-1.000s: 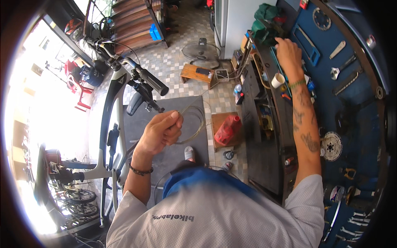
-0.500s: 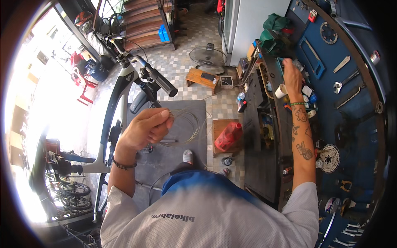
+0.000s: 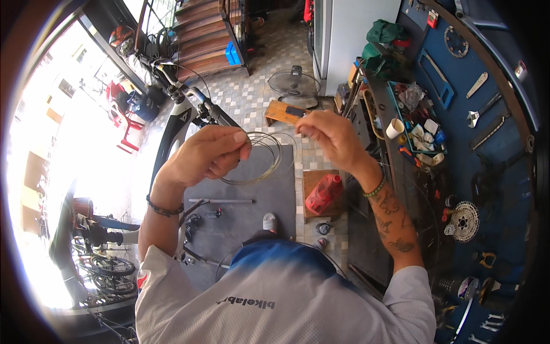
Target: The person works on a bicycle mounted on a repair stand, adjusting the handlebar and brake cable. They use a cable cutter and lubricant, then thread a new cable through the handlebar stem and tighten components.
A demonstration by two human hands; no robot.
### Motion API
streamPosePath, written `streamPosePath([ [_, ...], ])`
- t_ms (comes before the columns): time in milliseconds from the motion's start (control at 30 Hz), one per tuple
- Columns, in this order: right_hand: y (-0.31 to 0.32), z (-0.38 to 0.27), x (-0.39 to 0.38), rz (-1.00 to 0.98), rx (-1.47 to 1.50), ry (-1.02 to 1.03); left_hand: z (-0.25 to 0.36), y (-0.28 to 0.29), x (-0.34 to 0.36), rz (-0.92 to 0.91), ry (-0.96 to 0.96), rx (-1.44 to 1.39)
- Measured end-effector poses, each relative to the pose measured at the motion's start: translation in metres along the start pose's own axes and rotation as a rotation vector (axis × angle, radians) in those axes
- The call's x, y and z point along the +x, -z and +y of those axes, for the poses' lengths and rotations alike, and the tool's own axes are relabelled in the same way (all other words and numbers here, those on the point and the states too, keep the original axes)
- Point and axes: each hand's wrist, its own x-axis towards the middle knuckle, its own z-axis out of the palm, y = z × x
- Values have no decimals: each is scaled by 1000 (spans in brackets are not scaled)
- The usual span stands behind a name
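Observation:
My left hand (image 3: 206,153) is closed in a pinch round a coil of thin wire cable (image 3: 279,157), in front of the bicycle's handlebar. Loose loops of the cable hang to the right of its fingers, above a dark mat (image 3: 275,200). My right hand (image 3: 332,137) is raised just across from the left, thumb and fingers pressed together near the outer loop. Whether a strand of the cable lies in that pinch is too fine to make out. The white and black bicycle frame (image 3: 173,123) stands beside my left arm, its grip (image 3: 222,116) partly behind my left hand.
A workbench on the right carries a tray of small parts (image 3: 421,129) and a white cup (image 3: 395,128). Tools hang on a blue board (image 3: 464,143). A red bottle (image 3: 324,194) lies on a wooden stool (image 3: 312,179). A fan (image 3: 294,86) stands farther off, before wooden stairs (image 3: 203,40).
My right hand has come back from over the bench's tray to the middle, close to the coil. My left hand keeps the cable and has shifted slightly up and right.

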Motion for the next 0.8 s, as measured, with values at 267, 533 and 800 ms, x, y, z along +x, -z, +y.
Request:
streamPosePath([
  [267, 12, 47, -54, 582, -402, -254, 34, 18, -7, 19, -88, -95],
  [533, -27, -17, -72, 165, 608, -522, 66, 8, 1, -70, -196, -20],
  [800, -44, -34, -53, 311, 229, -297, 76, -4, 10, -72, -164, 35],
])
